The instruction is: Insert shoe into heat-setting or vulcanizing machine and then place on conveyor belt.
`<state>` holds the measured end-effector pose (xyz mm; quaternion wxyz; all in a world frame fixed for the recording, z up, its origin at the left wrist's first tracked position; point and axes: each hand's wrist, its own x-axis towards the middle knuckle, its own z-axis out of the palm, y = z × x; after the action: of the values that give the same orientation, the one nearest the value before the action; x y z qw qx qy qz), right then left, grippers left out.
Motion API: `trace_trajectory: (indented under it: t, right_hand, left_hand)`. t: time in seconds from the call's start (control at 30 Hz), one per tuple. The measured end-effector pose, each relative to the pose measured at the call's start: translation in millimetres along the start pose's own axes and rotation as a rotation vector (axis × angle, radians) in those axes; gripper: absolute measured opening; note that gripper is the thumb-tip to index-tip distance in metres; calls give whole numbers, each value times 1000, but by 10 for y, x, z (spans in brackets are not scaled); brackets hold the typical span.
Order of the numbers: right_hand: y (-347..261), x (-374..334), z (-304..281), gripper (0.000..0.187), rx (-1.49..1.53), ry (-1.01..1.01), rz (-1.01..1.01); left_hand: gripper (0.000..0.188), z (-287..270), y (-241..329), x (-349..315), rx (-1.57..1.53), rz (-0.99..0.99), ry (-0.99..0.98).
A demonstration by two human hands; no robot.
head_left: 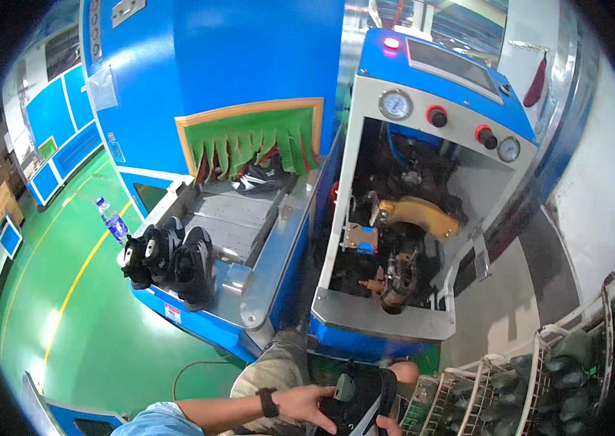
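I judge the work incomplete: at lower centre, the left hand (pixel 309 405) clamps the black shoe (pixel 367 391), taken up but not released, while the right hand (pixel 389 424), partly cropped, seems to grip it.

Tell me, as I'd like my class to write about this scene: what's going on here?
A person is handling a dark shoe low in the view. The left hand grips it, while the right hand, mostly cut off, shows fingers at its other side. Other shoes stand at the near end of a metal bed, and one more shoe sits by the green curtain. On the machine alongside, a red light is lit.
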<state>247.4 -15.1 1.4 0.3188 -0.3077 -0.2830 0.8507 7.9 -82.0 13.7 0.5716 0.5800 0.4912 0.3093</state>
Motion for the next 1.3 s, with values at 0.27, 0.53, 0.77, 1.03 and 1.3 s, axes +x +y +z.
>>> trace_trajectory:
  t: [0.27,0.53,0.77,1.03,1.3]
  right_hand:
    - [-678,253,-229,62,257,36,-5]
    - [-2129,626,1273,84,-1001,43,-671]
    - [-2596,1443,1755,78,-1304,159,-522]
    - [-2558,1991,1852,75,-1907,208,-546]
    - [-2289,1913,1883,75,-1958,491,-598]
  left_hand:
    - [35,391,477,204,-101,382,-183]
    - [20,-515,597,502,-652,22,64]
    - [20,-895,620,1012,-988,44,217]
    - [21,-973,387,1186,-1181,48,188]
    - [22,-1071,405,1199,-1024,16,260]
